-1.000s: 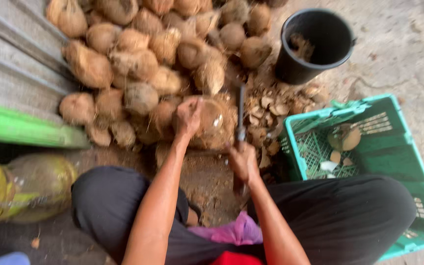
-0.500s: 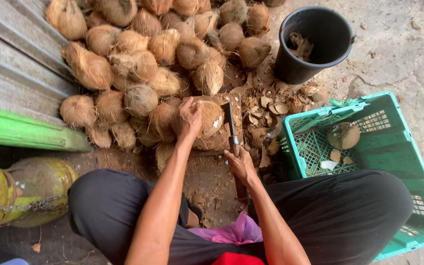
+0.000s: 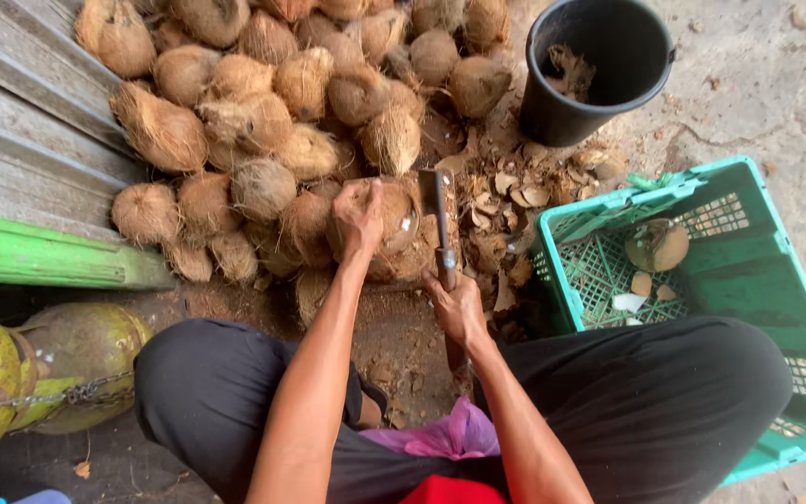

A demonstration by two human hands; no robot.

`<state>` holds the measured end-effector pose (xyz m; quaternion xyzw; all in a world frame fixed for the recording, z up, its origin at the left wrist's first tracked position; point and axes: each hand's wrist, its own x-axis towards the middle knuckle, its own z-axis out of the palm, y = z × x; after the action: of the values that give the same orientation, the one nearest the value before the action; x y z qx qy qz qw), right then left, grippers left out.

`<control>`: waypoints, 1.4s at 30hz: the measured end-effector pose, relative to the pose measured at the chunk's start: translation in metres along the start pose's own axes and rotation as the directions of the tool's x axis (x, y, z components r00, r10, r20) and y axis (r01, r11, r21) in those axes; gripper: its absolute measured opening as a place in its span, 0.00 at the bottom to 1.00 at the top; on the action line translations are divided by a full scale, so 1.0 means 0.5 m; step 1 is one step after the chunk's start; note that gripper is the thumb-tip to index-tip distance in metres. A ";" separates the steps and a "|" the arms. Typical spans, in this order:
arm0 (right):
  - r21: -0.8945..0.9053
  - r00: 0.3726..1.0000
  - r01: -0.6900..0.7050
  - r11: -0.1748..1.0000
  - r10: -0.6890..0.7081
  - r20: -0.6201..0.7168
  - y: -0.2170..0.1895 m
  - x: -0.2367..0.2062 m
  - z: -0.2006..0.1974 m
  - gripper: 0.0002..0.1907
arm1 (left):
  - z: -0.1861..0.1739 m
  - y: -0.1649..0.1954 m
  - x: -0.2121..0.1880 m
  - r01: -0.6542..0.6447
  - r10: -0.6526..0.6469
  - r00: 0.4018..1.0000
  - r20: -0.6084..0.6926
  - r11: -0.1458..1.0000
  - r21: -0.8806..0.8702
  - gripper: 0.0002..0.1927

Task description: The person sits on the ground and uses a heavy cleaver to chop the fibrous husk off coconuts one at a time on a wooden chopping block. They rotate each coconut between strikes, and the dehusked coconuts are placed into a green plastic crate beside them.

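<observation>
Your left hand (image 3: 360, 217) grips the coconut (image 3: 386, 222) in front of the pile (image 3: 263, 103). Your right hand (image 3: 459, 308) clasps the cleaver (image 3: 438, 217), its blade beside the coconut, near the green crate (image 3: 739, 271).

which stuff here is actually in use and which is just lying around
In use:
left hand gripping the coconut
right hand holding the cleaver

Lying about:
coconut pile
black bucket
green crate
shell chips
green-yellow gas cylinders
</observation>
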<state>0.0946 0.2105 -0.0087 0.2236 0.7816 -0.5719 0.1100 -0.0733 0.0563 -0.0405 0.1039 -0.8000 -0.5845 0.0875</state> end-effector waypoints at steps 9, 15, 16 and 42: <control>0.253 0.974 -0.143 0.957 0.091 0.209 0.030 0.045 0.011 0.18 | -0.006 0.022 -0.010 -0.007 0.008 1.000 -0.001 0.961 0.276 0.16; 0.069 0.980 0.201 0.977 -0.201 -0.014 0.000 0.018 0.001 0.18 | -0.032 0.017 -0.008 -0.094 0.087 0.993 0.079 0.992 0.086 0.18; 0.088 0.980 0.197 0.976 -0.197 -0.009 -0.012 0.013 -0.005 0.19 | -0.038 0.011 -0.009 -0.083 0.071 0.993 0.096 0.987 0.136 0.18; 0.329 0.932 -0.263 0.907 0.152 0.329 0.035 0.024 0.024 0.21 | -0.084 -0.052 0.006 -0.241 0.170 0.953 0.250 0.926 0.291 0.23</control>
<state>0.0911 0.2061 -0.0325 0.2349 0.6068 -0.7195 0.2426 -0.0635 0.0092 -0.0525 -0.0336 -0.8949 -0.4430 0.0417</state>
